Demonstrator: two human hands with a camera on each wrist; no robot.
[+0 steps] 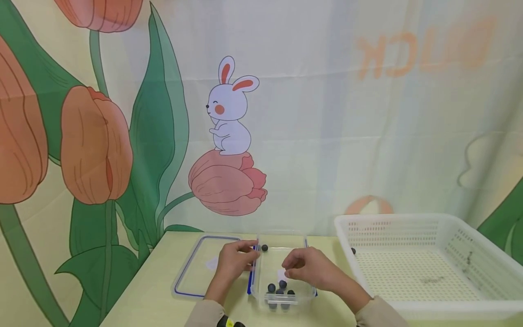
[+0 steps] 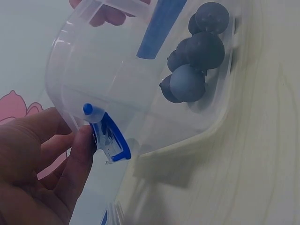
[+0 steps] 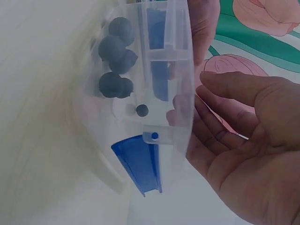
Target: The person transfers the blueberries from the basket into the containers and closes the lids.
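Note:
A clear plastic box (image 1: 261, 295) with blue side latches stands on the table. Several blueberries (image 2: 206, 49) are gathered at its near end, and a lone blueberry (image 1: 264, 248) lies in its far left corner. My left hand (image 1: 236, 261) holds the box's left rim towards the far end, thumb beside a blue latch (image 2: 111, 136). Over the right side of the box, my right hand (image 1: 312, 269) hangs with loosely bent fingers. Nothing shows between those fingers (image 3: 234, 86) in the right wrist view, where the fingertips reach over and partly behind the clear wall.
The box's clear lid (image 1: 188, 277), with a blue seal, lies on the table (image 1: 143, 295) left of the box. At the right stands a white slatted basket (image 1: 408, 309), with a dark blueberry (image 1: 353, 250) by its left wall. A printed curtain (image 1: 302, 136) hangs behind.

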